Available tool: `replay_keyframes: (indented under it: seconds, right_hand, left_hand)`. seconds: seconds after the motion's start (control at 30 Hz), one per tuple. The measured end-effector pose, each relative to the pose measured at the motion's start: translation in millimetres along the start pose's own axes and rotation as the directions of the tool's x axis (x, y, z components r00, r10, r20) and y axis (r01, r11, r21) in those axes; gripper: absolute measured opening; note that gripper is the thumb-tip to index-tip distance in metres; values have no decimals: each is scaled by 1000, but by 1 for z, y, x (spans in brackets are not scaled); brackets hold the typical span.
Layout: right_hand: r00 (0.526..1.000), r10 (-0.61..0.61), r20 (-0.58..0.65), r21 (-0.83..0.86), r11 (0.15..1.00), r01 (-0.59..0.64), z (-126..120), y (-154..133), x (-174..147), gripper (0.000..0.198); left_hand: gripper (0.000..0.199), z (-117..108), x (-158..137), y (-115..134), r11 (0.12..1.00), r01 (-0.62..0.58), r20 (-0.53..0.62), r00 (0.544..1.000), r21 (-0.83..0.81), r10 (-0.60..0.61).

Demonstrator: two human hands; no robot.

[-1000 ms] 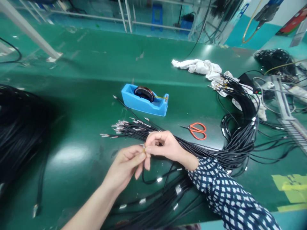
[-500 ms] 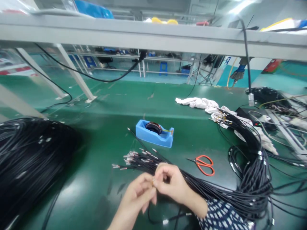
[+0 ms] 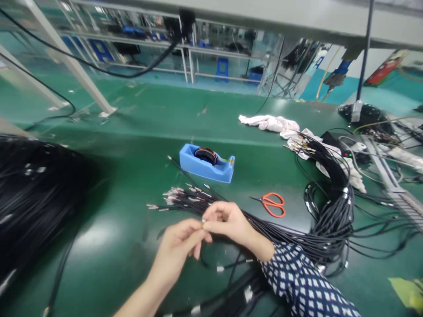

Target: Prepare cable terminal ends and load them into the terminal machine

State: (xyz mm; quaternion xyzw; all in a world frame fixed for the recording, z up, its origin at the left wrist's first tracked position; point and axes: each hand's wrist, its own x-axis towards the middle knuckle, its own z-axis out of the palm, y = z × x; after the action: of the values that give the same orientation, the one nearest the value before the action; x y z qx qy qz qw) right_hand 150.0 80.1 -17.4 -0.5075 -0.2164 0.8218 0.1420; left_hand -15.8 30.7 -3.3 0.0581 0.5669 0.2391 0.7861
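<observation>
My left hand (image 3: 180, 242) and my right hand (image 3: 226, 220) meet fingertip to fingertip, both pinched on a small amber and silvery cable end (image 3: 202, 223), mostly covered by the fingers. Below them a black cable (image 3: 204, 259) curves down. Behind my right hand lies a bundle of black cables (image 3: 190, 198) with bare silvery and reddish ends, running right into a thick coil. A blue tape dispenser (image 3: 206, 171) with a roll of amber tape stands farther back. Scissors with red-orange handles (image 3: 273, 204) lie right of my hands.
A large coil of black cable (image 3: 36, 207) fills the left side. White cloth (image 3: 274, 123) lies at the back right under another group of cable ends. A grey shelf beam (image 3: 264, 22) crosses above, with a cable (image 3: 363, 57) hanging from it. More cables (image 3: 228, 295) lie at the front edge.
The view has tipped downward, so everything sits higher in the picture. Both hands keep their pinch with little visible shift. More cables at the front edge have come into view.
</observation>
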Motion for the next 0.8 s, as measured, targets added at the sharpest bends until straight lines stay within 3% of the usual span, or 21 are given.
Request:
replay_keyframes:
  seconds: [0.23,0.43,0.57,0.67,0.73,0.8]
  right_hand:
    - [990,-36,137,117,993,20,-2,-7,2,23]
    - [992,-53,117,-1,999,54,-2,-10,1,17]
    - [991,-136,14,-241,961,135,-2,-6,2,16]
    - [963,-229,-144,-486,864,132,-6,-4,3,17]
    - [946,-265,-188,-667,741,75,-10,-6,2,15]
    - [962,-229,-150,-835,551,1,-11,-9,0,15]
  left_hand:
    - [27,2,0,4,991,87,109,991,-102,-76]
    - [26,0,4,4,974,160,141,980,-162,-138]
    - [27,-3,6,5,978,162,144,979,-130,-143]
    - [28,-7,3,13,994,109,77,991,-8,-108]
    - [29,-13,-3,21,980,50,-21,999,195,-47]
    - [30,-23,-12,28,852,23,-121,992,522,47]
